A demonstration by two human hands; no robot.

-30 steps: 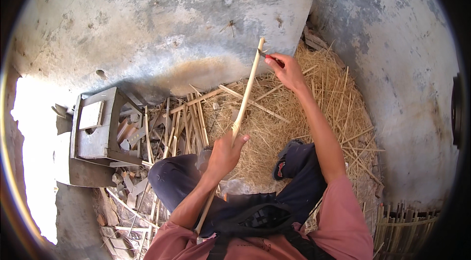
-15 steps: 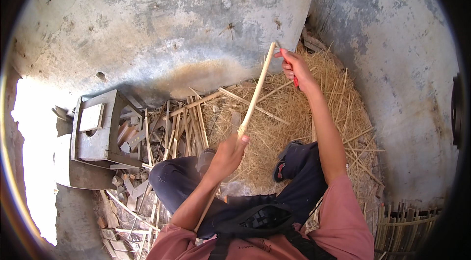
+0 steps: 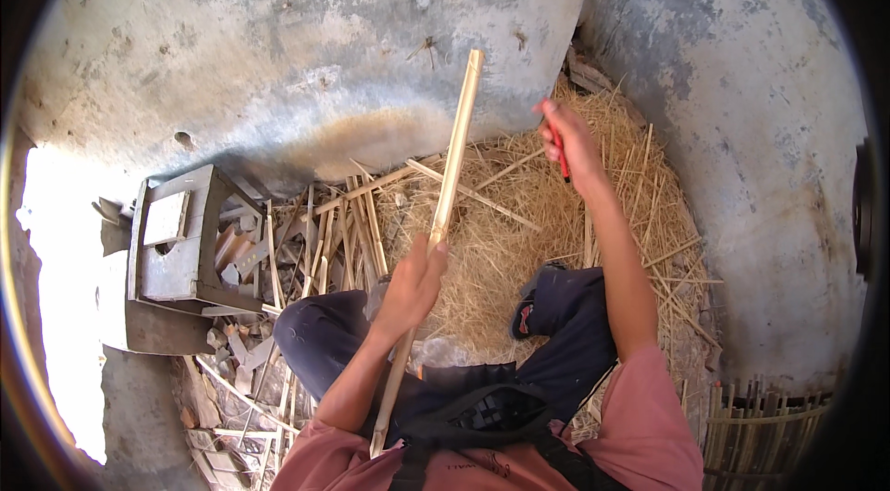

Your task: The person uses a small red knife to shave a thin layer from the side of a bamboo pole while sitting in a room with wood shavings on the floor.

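My left hand (image 3: 410, 289) is closed round a long split bamboo strip (image 3: 453, 162) about midway along it. The strip leans up and away from me, its pale grooved inner face showing and its lower end resting by my lap. To the right, apart from the strip's top, my right hand (image 3: 577, 140) grips a red-handled knife (image 3: 565, 166). The handle sticks out below the fist; the blade is too blurred to make out.
Straw-like shavings (image 3: 505, 259) cover the floor around my foot. Several bamboo strips (image 3: 371, 222) lie beyond my left knee. At left stands a worn wooden box (image 3: 190, 241) beside rubble. Peeling walls (image 3: 297, 55) close in ahead and right; a slatted bamboo piece (image 3: 760, 435) sits lower right.
The knife has come away from the strip's top end, and my right hand is slightly lower. My left hand has shifted left and turned the strip, so its inner face shows.
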